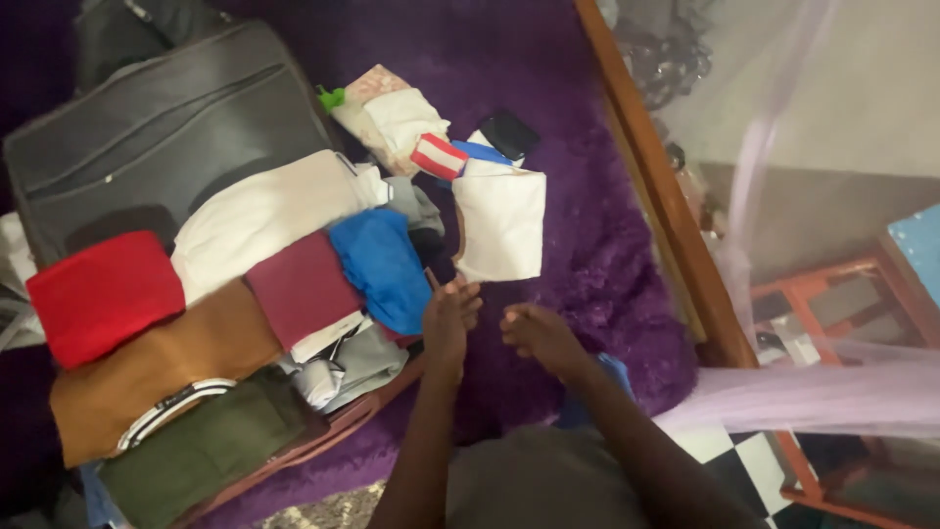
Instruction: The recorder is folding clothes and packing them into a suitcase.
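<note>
My left hand (450, 318) hovers just below a folded white cloth (501, 223) on the purple fuzzy blanket (597, 255), its fingertips close to the cloth's lower left corner and a blue garment (380, 263). My right hand (534, 333) is a little to the right, fingers loosely curled, holding nothing visible. An open suitcase (157, 127) on the left holds stacked folded clothes: red (103, 294), brown (166, 367), maroon (299, 286), cream (259, 211) and dark green (206, 446).
Small items lie past the white cloth: a red-and-white striped piece (438, 155), a black piece (507, 132) and light fabrics (397, 118). A wooden bed frame edge (656, 186) runs diagonally at the right, with pale netting (783, 397) and a checkered floor beyond.
</note>
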